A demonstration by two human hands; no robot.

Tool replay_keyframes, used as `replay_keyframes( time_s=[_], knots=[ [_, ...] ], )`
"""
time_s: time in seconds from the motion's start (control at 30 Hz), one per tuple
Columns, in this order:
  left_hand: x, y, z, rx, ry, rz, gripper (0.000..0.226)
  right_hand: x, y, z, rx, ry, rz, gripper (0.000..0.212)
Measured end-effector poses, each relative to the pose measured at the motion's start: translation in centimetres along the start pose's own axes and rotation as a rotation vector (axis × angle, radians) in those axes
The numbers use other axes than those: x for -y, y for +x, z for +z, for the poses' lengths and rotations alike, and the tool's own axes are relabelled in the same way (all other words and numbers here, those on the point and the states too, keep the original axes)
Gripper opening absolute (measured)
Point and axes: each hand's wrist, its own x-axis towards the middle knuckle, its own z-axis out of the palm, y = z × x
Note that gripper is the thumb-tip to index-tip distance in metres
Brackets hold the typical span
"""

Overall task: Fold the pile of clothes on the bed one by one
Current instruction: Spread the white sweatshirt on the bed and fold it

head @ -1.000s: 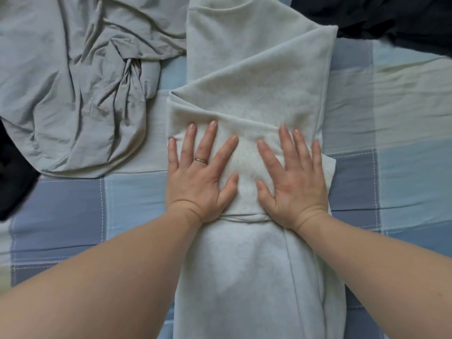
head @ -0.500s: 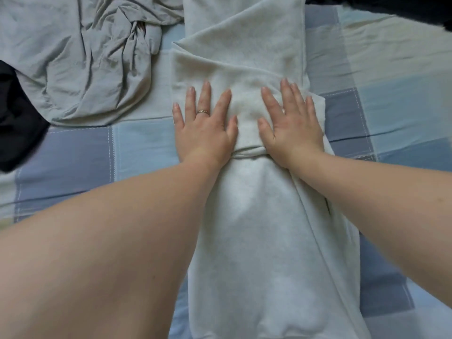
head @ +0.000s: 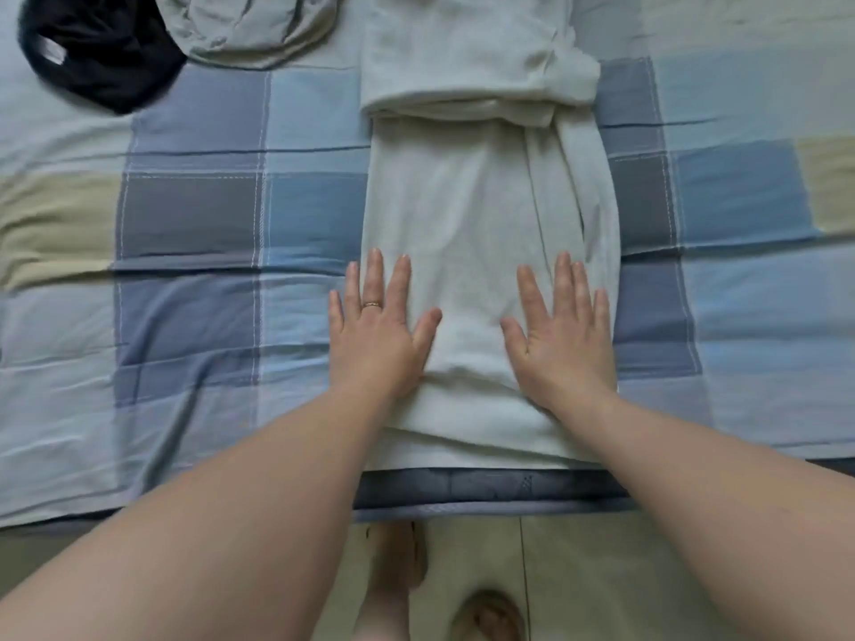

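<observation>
Your left hand (head: 377,333) and right hand (head: 562,337) lie spread flat on the pale garment's (head: 467,233) near end, 2 hands apart.

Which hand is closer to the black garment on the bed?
Left. The left hand rests on the white garment's left side, the right hand on its right side, farther from the black garment.

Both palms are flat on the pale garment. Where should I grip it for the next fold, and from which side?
Grip the pale garment by its near hem, at the two corners, one per hand, coming from the bed edge. The hem lies straight and flat there, and the far end is already folded over, so lifting the hem toward it probably suits.
</observation>
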Motion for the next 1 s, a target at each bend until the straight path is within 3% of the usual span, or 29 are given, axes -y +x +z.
replay_keyframes(
  time_s=[0.1, 0.2, 0.33, 0.4, 0.57, 0.83, 1.0],
  knots=[
    [-0.1, -4.1, 1.3, -0.063, -0.102, -0.097, 0.078, -0.6, -3.5, 1.1, -0.02, 0.032, 0.095, 0.069],
    [-0.4, -6.9, 2.3, -0.184, -0.312, -0.256, 0.086, -0.1, -6.0, 1.7, -0.146, 0.204, 0.276, 0.082],
    [0.3, -7.6, 2.9, -0.242, -0.473, -0.307, 0.051, 0.1, -7.0, 1.7, -0.245, 0.605, 0.495, 0.093],
    [0.7, -7.3, 2.3, -0.175, -0.502, -0.337, 0.028, -0.8, -6.6, 0.9, -0.169, 0.737, 0.532, 0.076],
    [1.1, -9.8, -1.1, 0.037, -0.714, -0.43, 0.025, -2.7, -8.1, -4.2, 0.153, 1.148, 0.608, 0.041],
    [0.1, -25.2, -10.4, 0.427, -0.781, -0.709, 0.05, -2.0, -22.9, -12.7, 0.488, 1.266, 0.808, 0.05],
    [-0.3, -34.3, -17.6, 0.637, -0.777, -0.807, 0.029, -1.9, -33.6, -17.8, 0.56, 1.253, 0.876, 0.051]
  ],
)
